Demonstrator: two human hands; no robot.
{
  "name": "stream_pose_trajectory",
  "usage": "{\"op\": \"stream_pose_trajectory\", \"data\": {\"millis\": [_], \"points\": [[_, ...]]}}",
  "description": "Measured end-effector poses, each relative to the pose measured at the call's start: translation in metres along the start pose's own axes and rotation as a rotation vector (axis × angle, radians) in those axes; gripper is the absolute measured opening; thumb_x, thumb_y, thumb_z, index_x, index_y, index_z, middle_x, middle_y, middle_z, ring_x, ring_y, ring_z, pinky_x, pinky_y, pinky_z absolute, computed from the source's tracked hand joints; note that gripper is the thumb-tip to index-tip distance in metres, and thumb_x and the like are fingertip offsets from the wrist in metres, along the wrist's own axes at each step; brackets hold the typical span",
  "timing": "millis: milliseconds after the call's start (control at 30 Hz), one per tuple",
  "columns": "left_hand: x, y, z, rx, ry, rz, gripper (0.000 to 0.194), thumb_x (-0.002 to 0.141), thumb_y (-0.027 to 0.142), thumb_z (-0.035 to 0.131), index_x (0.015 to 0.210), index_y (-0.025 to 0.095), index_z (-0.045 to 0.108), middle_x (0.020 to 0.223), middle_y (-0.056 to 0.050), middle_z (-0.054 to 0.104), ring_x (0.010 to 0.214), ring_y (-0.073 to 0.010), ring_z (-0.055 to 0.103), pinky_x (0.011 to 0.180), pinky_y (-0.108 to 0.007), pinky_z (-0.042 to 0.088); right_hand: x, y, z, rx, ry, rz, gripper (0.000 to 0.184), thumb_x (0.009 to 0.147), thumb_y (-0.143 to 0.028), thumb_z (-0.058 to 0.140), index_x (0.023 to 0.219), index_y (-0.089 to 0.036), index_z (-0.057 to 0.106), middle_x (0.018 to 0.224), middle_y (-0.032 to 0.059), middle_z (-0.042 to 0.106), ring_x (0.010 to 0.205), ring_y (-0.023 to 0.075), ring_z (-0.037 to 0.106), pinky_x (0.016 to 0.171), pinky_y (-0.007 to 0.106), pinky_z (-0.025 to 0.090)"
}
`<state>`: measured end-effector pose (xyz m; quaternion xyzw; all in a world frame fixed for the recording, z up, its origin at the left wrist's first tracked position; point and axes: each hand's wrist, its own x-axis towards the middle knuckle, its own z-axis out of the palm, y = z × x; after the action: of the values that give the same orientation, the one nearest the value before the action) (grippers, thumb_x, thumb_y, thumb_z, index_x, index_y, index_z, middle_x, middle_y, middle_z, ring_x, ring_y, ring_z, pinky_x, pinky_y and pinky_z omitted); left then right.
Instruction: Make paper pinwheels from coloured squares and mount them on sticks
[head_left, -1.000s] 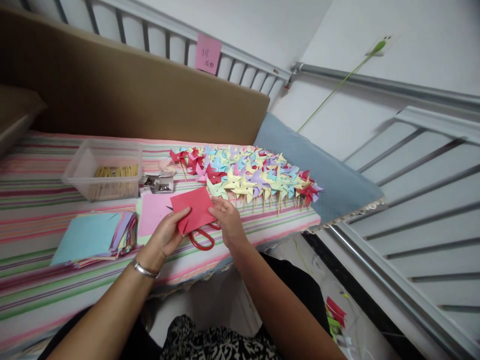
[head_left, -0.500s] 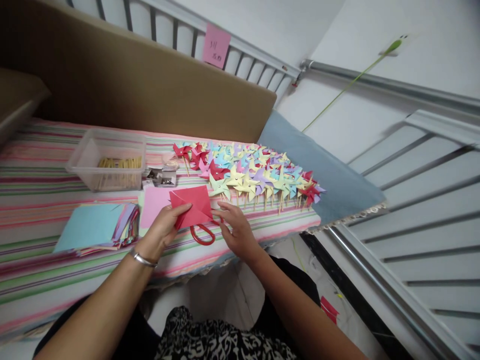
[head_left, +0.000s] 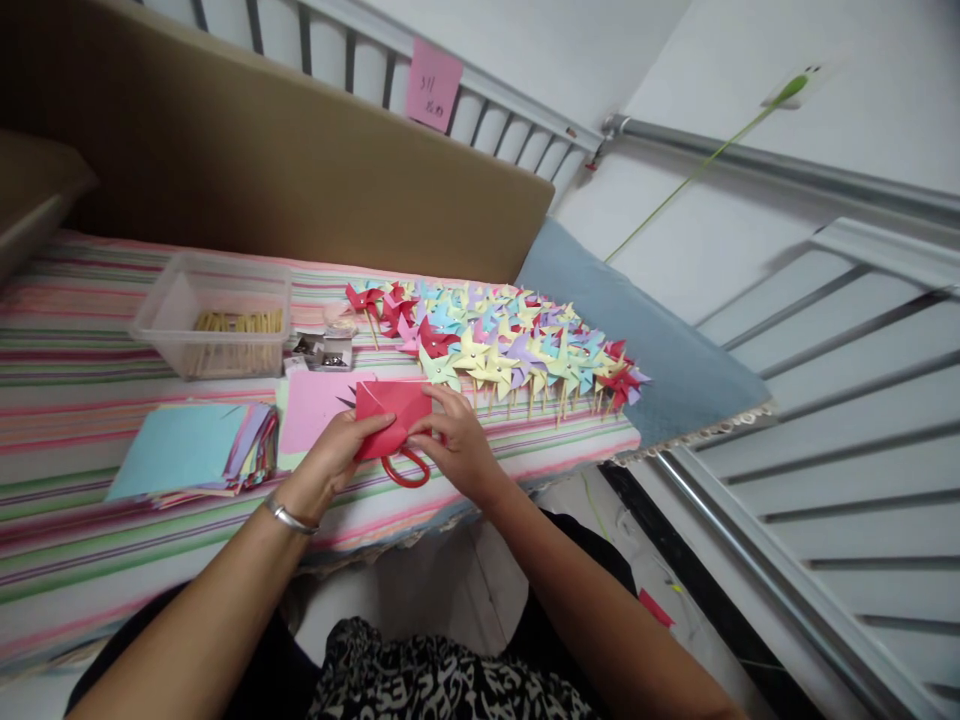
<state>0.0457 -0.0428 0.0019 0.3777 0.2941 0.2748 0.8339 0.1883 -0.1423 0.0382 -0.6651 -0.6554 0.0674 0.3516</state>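
Observation:
A square of red paper [head_left: 397, 402] with slits running in from its corners is held up over the striped cloth. My left hand [head_left: 337, 448] pinches its left side, thumb on top. At its right edge, the fingers of my right hand [head_left: 456, 442] close on the paper. Scissors with a red handle [head_left: 407, 477] lie beneath the sheet; only the handle loop and dark blade tips show. Left of them lies a pink paper sheet [head_left: 315, 408]. Finished-looking paper pinwheels [head_left: 495, 345] in many colours stand in rows beyond my right hand.
On the left lies a stack of coloured paper squares [head_left: 180, 450]. Behind it, a clear plastic box [head_left: 210, 358] holds short wooden sticks. Small boxes of metal pieces [head_left: 330, 352] sit beside it. A cardboard panel [head_left: 300, 180] borders the back, and a white rail [head_left: 847, 460] stands at the right.
My right hand has moved left and its fingers have closed on the paper's right edge. The red square has shifted slightly right, baring the scissors' blade tips.

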Motion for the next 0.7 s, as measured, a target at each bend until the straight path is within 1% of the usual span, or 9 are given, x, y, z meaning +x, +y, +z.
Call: {"op": "stream_pose_trajectory", "data": {"millis": [100, 167, 267, 367, 567, 700], "points": [[0.001, -0.001, 0.000, 0.007, -0.025, -0.002, 0.028, 0.065, 0.020, 0.077, 0.090, 0.009, 0.071, 0.083, -0.011, 0.073, 0.071, -0.0209, 0.068, 0.070, -0.028, 0.053, 0.004, -0.004, 0.006, 0.008, 0.000, 0.091, 0.003, 0.076, -0.024, 0.068, 0.075, -0.021, 0.070, 0.139, 0.0088, 0.047, 0.135, 0.0288, 0.031, 0.109, 0.050, 0.024], [0.000, -0.001, 0.001, 0.015, -0.028, -0.008, 0.024, 0.065, 0.020, 0.076, 0.086, 0.010, 0.071, 0.081, -0.010, 0.073, 0.068, -0.0190, 0.067, 0.067, -0.026, 0.052, 0.005, -0.005, 0.010, 0.008, 0.008, 0.139, 0.004, 0.076, -0.023, 0.068, 0.074, -0.020, 0.070, 0.140, 0.0093, 0.046, 0.137, 0.0287, 0.029, 0.110, 0.049, 0.023], [-0.002, 0.001, 0.003, 0.015, -0.023, -0.012, 0.022, 0.065, 0.020, 0.076, 0.084, 0.011, 0.071, 0.079, -0.009, 0.073, 0.066, -0.0179, 0.066, 0.066, -0.025, 0.052, 0.007, -0.007, 0.014, 0.006, 0.021, 0.197, 0.004, 0.075, -0.022, 0.068, 0.073, -0.019, 0.069, 0.140, 0.0110, 0.047, 0.137, 0.0288, 0.029, 0.111, 0.048, 0.021], [-0.004, 0.003, 0.005, 0.010, -0.017, -0.034, 0.020, 0.065, 0.019, 0.075, 0.084, 0.010, 0.071, 0.077, -0.009, 0.073, 0.069, -0.0195, 0.067, 0.069, -0.027, 0.053, 0.010, -0.009, 0.015, 0.004, 0.034, 0.242, 0.002, 0.073, -0.019, 0.068, 0.071, -0.018, 0.069, 0.139, 0.0115, 0.047, 0.136, 0.0291, 0.031, 0.111, 0.048, 0.020], [-0.006, 0.004, 0.006, 0.011, -0.005, -0.064, 0.018, 0.067, 0.018, 0.074, 0.083, 0.010, 0.071, 0.073, -0.011, 0.073, 0.068, -0.0215, 0.068, 0.070, -0.031, 0.056, 0.012, -0.009, 0.015, -0.010, 0.044, 0.272, 0.003, 0.073, -0.020, 0.068, 0.070, -0.018, 0.069, 0.138, 0.0118, 0.049, 0.134, 0.0292, 0.033, 0.110, 0.048, 0.021], [-0.006, 0.003, 0.006, -0.001, -0.037, -0.044, 0.026, 0.065, 0.020, 0.076, 0.089, 0.010, 0.071, 0.079, -0.011, 0.073, 0.072, -0.0238, 0.069, 0.071, -0.034, 0.057, 0.013, -0.009, 0.017, -0.035, 0.052, 0.282, 0.004, 0.072, -0.019, 0.069, 0.069, -0.017, 0.068, 0.136, 0.0145, 0.049, 0.133, 0.0299, 0.034, 0.110, 0.047, 0.022]]}}
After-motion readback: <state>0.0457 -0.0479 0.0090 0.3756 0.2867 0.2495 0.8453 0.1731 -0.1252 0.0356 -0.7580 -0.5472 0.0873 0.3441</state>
